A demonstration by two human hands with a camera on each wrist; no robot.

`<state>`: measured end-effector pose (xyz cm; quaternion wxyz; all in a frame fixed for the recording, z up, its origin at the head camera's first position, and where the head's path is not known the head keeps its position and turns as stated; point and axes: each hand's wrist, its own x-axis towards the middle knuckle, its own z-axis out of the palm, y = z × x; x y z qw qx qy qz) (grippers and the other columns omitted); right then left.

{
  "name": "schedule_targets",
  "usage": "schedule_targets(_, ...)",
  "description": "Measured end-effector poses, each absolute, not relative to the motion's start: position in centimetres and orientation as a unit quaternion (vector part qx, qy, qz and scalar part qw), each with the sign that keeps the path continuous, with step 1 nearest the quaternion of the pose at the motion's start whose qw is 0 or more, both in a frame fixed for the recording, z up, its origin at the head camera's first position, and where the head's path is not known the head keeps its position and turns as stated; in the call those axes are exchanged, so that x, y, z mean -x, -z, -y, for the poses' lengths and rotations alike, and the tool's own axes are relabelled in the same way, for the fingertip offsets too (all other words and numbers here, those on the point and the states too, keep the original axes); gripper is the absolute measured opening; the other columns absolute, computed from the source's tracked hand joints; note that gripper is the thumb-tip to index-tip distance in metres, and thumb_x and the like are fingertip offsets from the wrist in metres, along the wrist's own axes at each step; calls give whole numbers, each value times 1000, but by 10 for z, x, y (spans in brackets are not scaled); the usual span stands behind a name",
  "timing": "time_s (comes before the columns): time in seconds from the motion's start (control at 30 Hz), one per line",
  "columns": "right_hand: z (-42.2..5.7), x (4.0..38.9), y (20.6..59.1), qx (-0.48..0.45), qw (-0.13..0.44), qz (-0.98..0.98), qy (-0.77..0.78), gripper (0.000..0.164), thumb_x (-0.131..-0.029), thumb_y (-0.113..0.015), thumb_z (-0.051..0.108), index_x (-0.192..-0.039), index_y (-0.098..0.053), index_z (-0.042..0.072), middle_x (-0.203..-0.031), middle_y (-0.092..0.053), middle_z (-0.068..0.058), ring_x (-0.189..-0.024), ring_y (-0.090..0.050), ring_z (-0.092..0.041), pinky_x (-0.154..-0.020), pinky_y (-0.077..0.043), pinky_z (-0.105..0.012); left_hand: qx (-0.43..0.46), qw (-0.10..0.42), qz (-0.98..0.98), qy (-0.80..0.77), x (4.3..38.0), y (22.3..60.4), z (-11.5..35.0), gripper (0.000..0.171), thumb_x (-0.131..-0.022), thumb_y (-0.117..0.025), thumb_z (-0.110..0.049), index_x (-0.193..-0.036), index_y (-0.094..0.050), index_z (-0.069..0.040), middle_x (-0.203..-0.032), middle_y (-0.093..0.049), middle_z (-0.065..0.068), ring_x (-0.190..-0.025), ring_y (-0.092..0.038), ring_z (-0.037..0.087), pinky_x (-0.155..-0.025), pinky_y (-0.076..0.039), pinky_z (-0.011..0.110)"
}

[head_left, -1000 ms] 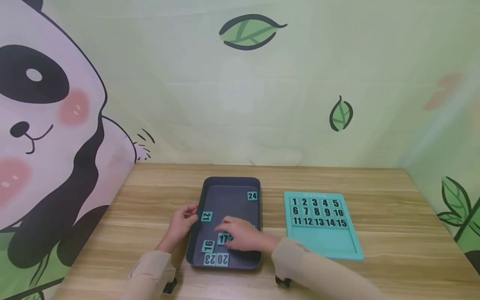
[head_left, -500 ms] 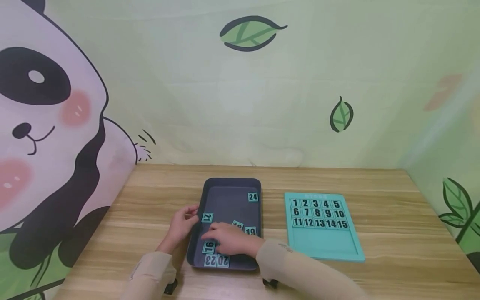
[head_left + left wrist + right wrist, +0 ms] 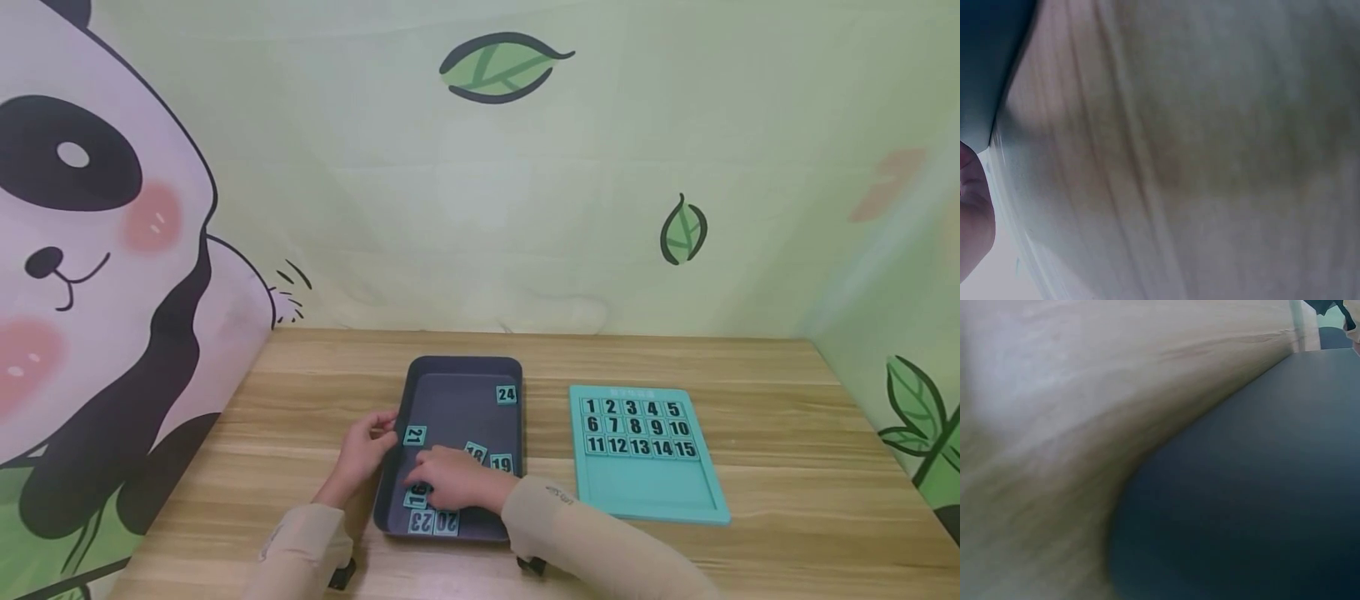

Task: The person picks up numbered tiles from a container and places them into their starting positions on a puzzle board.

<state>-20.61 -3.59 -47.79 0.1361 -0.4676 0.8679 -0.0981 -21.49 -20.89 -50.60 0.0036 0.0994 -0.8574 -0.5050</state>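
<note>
In the head view, a dark rectangular tray (image 3: 457, 392) holds several teal number tiles. My left hand (image 3: 363, 454) grips the tray's left rim between thumb and fingers. Over the near part of the tray, my right hand (image 3: 453, 479) has its thumb and fingers pinching the tile marked 16 (image 3: 415, 500), covering part of it. Just below lie the 23 tile (image 3: 421, 522) and the 20 tile (image 3: 447, 522), both upside down to me. Beyond my right hand are the 18 tile (image 3: 475, 452), partly covered, and the 19 tile (image 3: 501, 463).
Farther up the tray are the 21 tile (image 3: 415, 435) by the left wall and the 24 tile (image 3: 506, 394) at far right. A teal number board (image 3: 648, 492) on the wooden table (image 3: 810, 467) has tiles 1 to 15 in three rows; its lower slot is bare.
My right hand has moved left and toward me across the tray, off the 18 and 19 tiles and onto the 16 tile, now covering the 17 tile. My left hand stays put.
</note>
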Motion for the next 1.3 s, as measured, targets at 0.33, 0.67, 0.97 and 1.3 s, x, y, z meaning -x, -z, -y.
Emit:
schedule_targets(0.33,32,205,483,465,92,-874,105,32,-75,-65,28,-107,-63,22,-95,-61,7,-86,-51,-6,-75,-43,-19,-93,11,858,506,216,508,208,38,-81,-52,-4,-119,-52,-1,-103,-56,16,-94,-55,25,-77,-49,33)
schedule_targets(0.67,30,206,491,452,78,-881,114,35,-75,-66,34,-107,-61,21,-99,-55,5,-85,-48,-8,-71,-43,-19,-90,11,859,504,213,507,207,37,-82,-52,-5,-119,-52,-1,-105,-55,16,-96,-54,27,-79,-49,35)
schedule_targets(0.97,28,206,491,481,67,-868,106,38,-77,-64,25,-114,-59,21,-106,-57,7,-90,-49,-7,-75,-42,-17,-97,6,858,505,213,505,207,37,-82,-52,-5,-119,-51,-2,-105,-55,15,-97,-53,27,-79,-49,35)
schedule_targets(1.3,21,211,483,455,103,-875,131,32,-74,-67,25,-105,-62,21,-94,-54,6,-83,-47,-6,-70,-42,-17,-94,8,860,502,215,507,209,37,-82,-52,-5,-119,-51,0,-105,-55,17,-97,-54,27,-80,-49,35)
